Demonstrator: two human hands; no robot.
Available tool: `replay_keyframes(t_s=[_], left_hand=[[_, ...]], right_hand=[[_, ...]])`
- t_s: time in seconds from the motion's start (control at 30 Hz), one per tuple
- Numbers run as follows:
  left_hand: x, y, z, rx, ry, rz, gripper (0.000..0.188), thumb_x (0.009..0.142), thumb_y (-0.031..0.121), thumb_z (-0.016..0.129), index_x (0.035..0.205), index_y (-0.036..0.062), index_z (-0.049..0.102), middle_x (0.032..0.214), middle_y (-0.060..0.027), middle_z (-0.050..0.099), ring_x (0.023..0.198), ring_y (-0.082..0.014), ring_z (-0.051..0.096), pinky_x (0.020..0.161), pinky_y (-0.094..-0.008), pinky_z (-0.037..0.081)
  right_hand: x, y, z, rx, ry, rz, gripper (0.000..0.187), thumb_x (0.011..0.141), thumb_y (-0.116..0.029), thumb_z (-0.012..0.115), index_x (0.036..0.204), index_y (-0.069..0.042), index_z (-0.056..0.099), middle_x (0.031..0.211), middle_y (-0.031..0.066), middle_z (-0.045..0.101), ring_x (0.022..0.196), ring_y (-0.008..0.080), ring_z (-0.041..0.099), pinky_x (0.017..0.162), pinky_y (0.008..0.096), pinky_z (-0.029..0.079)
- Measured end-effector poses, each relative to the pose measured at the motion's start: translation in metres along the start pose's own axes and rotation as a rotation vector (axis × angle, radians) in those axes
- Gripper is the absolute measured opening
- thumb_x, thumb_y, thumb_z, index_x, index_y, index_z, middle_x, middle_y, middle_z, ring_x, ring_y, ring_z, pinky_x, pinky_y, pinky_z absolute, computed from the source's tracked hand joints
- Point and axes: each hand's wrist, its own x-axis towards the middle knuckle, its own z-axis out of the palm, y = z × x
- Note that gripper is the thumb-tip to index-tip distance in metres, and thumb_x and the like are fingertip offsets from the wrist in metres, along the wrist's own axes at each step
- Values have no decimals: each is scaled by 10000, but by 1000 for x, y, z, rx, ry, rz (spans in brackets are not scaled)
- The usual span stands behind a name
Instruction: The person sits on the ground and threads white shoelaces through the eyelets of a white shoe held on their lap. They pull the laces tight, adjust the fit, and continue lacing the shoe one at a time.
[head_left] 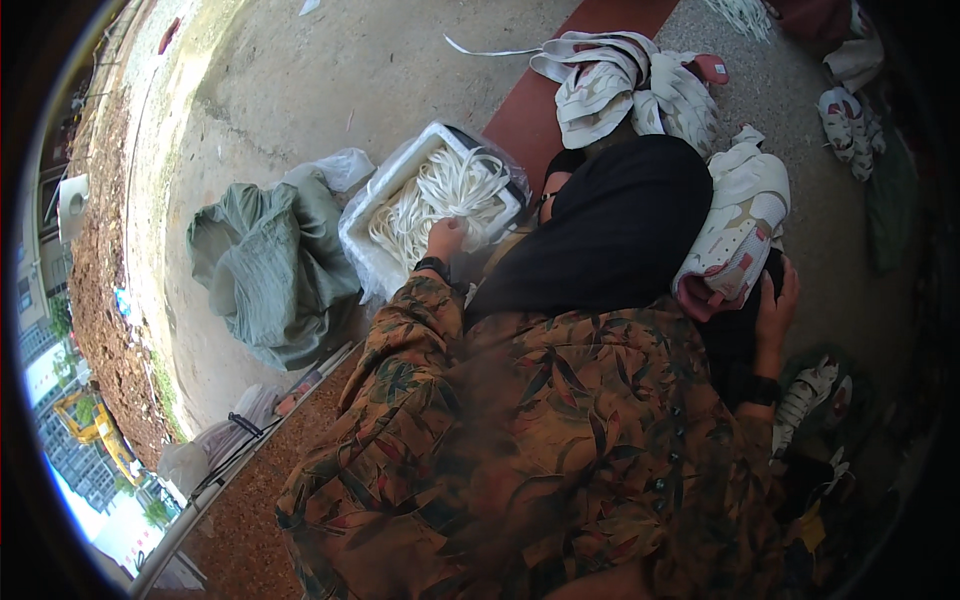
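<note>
We recorded the left hand (447, 238) in the white box (372, 200), its grip closed on white laces (450, 190). The right hand (775, 300), grip curled, held a white shoe (740, 225) on the lap, well apart.

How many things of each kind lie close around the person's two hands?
White box of laces: 1
Bundle of white laces, under the left hand: 1
White and pink shoe by the right hand: 1
Green sack: 1
Heap of shoe uppers: 1
Total: 5
</note>
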Motion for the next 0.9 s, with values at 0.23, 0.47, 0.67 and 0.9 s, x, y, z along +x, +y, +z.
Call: replay_keyframes(t_s=[0.23, 0.47, 0.67, 0.9], left_hand=[[-44, 54, -10, 63, 27, 51, 218, 805, 245, 649, 813, 30, 687, 638, -40, 608, 496, -147, 567, 456, -273, 438], [-51, 98, -28, -70, 261, 271, 256, 856, 193, 545, 747, -15, 644, 714, -110, 655, 674, -200, 607, 660, -338, 464], [-153, 319, -68, -711, -378, 527, 221, 949, 191, 487, 747, 102, 468, 602, 45, 431, 475, -42, 344, 422, -214, 278], [-298, 487, -21, 200, -558, 1387, 107, 846, 93, 613, 842, -6, 573, 644, -77, 565, 596, -142, 552, 561, -270, 433]], right_hand=[[-5, 6, 4, -23, 46, -11, 436, 874, -210, 575, 1241, 9, 488, 1228, 221, 488, 1153, 354, 462, 1006, 400, 338], [-11, 1, 3, 4, 72, 36, 456, 853, -209, 601, 1241, 2, 487, 1243, 235, 471, 1151, 376, 460, 982, 408, 363], [-8, -8, 1, 44, 69, 128, 559, 761, -286, 692, 1244, -73, 508, 1237, 281, 467, 1140, 423, 463, 974, 445, 375], [6, -159, -90, 901, 7, -413, 489, 902, -304, 568, 1269, -4, 448, 1207, 175, 524, 1088, 253, 527, 922, 340, 418]])
